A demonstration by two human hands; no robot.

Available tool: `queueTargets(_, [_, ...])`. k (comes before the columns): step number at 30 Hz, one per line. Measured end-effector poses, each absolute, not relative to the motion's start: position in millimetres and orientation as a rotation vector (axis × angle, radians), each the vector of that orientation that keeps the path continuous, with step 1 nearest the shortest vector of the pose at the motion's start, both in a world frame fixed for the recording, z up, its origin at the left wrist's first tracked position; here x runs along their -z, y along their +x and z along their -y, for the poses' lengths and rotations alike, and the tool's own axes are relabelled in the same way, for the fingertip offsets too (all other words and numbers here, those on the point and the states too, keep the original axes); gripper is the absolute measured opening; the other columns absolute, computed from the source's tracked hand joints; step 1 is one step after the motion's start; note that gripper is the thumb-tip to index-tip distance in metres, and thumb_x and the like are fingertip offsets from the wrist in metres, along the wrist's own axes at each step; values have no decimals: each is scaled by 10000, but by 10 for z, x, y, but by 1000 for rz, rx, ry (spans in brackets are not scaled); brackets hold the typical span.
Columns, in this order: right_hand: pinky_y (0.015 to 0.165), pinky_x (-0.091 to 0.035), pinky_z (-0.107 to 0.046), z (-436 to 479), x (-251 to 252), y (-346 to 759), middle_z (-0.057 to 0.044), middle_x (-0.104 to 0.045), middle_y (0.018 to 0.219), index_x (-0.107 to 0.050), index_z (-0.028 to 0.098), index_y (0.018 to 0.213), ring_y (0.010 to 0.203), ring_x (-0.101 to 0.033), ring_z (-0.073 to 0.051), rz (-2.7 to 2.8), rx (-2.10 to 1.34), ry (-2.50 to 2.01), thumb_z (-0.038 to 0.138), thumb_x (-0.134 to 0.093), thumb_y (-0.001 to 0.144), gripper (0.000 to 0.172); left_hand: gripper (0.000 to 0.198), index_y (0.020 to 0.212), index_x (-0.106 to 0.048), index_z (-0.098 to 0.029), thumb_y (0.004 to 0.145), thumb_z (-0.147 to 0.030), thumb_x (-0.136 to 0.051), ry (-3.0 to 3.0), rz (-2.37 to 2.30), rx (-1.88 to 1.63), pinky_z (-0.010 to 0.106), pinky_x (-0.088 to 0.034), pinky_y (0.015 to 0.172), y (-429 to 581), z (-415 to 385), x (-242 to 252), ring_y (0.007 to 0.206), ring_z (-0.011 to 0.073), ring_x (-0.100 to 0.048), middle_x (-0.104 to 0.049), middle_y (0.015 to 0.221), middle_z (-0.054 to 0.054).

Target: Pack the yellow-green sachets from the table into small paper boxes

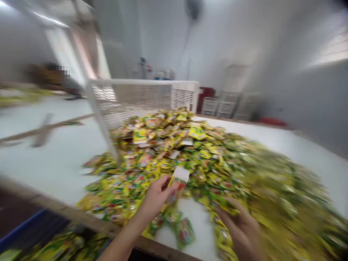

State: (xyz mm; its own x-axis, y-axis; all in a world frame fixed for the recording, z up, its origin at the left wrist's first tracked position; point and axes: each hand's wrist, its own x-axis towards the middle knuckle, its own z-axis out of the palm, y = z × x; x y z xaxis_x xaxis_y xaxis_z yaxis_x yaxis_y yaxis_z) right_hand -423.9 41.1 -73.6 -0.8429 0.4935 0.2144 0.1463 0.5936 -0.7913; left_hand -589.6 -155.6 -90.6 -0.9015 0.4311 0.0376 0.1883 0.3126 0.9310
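My left hand (156, 195) is closed around a small printed carton (179, 181), held upright with its white flap at the top. My right hand (240, 224) is low at the right, somewhat blurred, its thumb and fingers around yellow-green sachets (227, 203) at the edge of the heap. A big pile of yellow-green sachets (212, 174) spreads over the white table (198, 217). Several cartons with white flaps, one yellow carton (140, 137) among them, lie on the higher part of the pile. Loose green sachets (185, 232) lie between my hands.
A white perforated crate (144, 82) lies tipped behind the pile, contents spilling toward me. Below the table's wooden edge (89, 221), a blue crate (21, 228) holds more packets. White crates (225, 108) stand by the far wall. A blurred person (54, 74) is at the far left.
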Motion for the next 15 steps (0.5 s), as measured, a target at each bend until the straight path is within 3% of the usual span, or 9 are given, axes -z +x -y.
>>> queueTargets(4, [809, -490, -317, -441, 811, -4482, -60, -678, 938, -659, 223, 942, 909, -624, -225, 2267, -1160, -242, 261, -609, 858, 105, 267, 1006, -659, -201, 847, -407, -602, 661, -1760, -1734, 280, -492, 780, -5279, 1177, 1268, 908, 222, -643, -721, 968, 34])
queueTargets(7, [763, -446, -273, -458, 905, -4445, -35, -650, 859, -668, 216, 895, 863, -596, -190, 2457, -1044, -260, 148, -600, 827, 117, 272, 950, -653, -192, 822, -431, -628, 576, -1732, -1740, 281, -485, 776, -5041, 1058, 1467, 894, 229, -635, -714, 927, 34])
queueTargets(15, [642, -370, -236, -553, 769, -4387, -11, -622, 794, -628, 187, 734, 737, -565, -151, 2940, -826, -360, 195, -631, 755, 23, 280, 969, -645, -180, 840, -426, -616, 523, -1642, -1829, 294, -464, 803, -4911, 1050, 1560, 925, 242, -624, -703, 948, 60])
